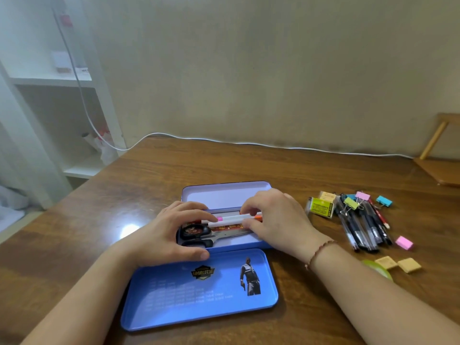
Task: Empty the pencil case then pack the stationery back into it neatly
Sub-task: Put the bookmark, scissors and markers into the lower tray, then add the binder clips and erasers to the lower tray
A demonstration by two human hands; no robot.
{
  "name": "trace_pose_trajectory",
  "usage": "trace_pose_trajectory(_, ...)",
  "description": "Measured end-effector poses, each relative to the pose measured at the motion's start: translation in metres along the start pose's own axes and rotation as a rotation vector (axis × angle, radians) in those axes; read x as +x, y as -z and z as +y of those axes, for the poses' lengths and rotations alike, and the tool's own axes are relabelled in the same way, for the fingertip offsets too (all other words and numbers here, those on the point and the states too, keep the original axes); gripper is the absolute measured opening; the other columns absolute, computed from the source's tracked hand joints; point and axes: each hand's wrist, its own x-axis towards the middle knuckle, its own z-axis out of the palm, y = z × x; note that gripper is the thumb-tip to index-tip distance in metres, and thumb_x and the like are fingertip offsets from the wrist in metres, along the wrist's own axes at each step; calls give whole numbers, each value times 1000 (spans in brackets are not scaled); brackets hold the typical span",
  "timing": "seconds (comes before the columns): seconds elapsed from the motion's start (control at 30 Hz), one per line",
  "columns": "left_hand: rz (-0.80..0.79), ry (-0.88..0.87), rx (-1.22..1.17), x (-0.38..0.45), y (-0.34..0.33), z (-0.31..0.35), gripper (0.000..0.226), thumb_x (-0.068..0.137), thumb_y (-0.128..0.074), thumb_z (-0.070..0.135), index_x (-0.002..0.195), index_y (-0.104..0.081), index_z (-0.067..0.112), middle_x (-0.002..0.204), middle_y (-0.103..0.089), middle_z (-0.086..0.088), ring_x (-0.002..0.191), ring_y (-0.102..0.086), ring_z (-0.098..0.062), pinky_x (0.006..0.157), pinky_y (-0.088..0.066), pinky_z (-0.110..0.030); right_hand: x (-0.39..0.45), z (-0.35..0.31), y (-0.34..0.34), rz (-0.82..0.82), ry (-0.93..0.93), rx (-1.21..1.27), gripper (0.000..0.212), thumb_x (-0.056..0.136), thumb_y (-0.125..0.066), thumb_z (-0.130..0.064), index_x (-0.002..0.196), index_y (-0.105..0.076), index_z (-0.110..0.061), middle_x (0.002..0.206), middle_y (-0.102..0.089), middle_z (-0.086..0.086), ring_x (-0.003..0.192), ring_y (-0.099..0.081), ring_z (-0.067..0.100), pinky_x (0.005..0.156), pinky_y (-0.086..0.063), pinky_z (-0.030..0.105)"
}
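Both hands setting white markers into the open tin pencil case.

On the wooden table (pixel 224 165) the blue pencil case (pixel 225 196) lies open at centre, its printed lid (pixel 199 295) flat toward 6 o'clock. The left hand (pixel 171 230) rests on the case's 9 o'clock end, fingertips touching the pink-capped end of the white markers (pixel 234 219); the right hand (pixel 276 220) pinches their orange-tipped end between thumb and fingers. Black-handled scissors (pixel 199 236) already lie in the tray beneath. This looks like the packing stage, partly done. At 3 o'clock, well apart from the case, wait the black pens (pixel 361 227), binder clips (pixel 358 199) and small erasers (pixel 398 263). Next, likely seat the markers flat beside the scissors, keeping room for the pens.
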Motion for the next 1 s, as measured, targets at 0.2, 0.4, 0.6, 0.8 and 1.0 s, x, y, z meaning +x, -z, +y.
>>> trace_pose_trajectory(0.2,96,-4,-181,-6,4,1,68,71,-65,73,133,-49,51,144,-41,27,140,-32,1,115,-29,-34,-36,53,45,94,-143,-17,11,86,-64,-35,94,-69,-31,89,-67,-13,92,-59,14,80,-51,37)
trace_pose_trajectory(0.4,222,-7,174,4,19,48,64,71,-50,80,125,-55,48,133,-44,34,133,-30,4,107,-30,-30,-82,115,83,101,-396,31,14,82,-72,-26,78,-67,-39,85,-67,-15,86,-62,11,77,-52,33)
trace_pose_trajectory(0.6,180,-147,320,69,-33,153,42,85,-57,57,123,-59,39,122,-58,21,115,-46,-7,93,-44,-29,-90,134,75,107,-489,-20,11,88,-66,-28,94,-68,-36,98,-64,-13,93,-59,12,72,-49,28)
trace_pose_trajectory(0.8,157,-45,421,138,-100,193,31,92,-55,35,122,-61,28,125,-58,5,114,-48,-22,90,-44,-39,-102,169,85,168,-601,-48,29,91,-62,-31,120,-63,-30,128,-57,-5,123,-43,21,94,-45,37)
trace_pose_trajectory(1.0,272,-21,421,185,-127,208,30,96,-53,26,125,-60,21,120,-65,0,115,-47,-24,92,-40,-37,-99,178,73,134,-641,-19,33,95,-55,-30,128,-58,-32,136,-54,-9,129,-38,19,98,-49,38)
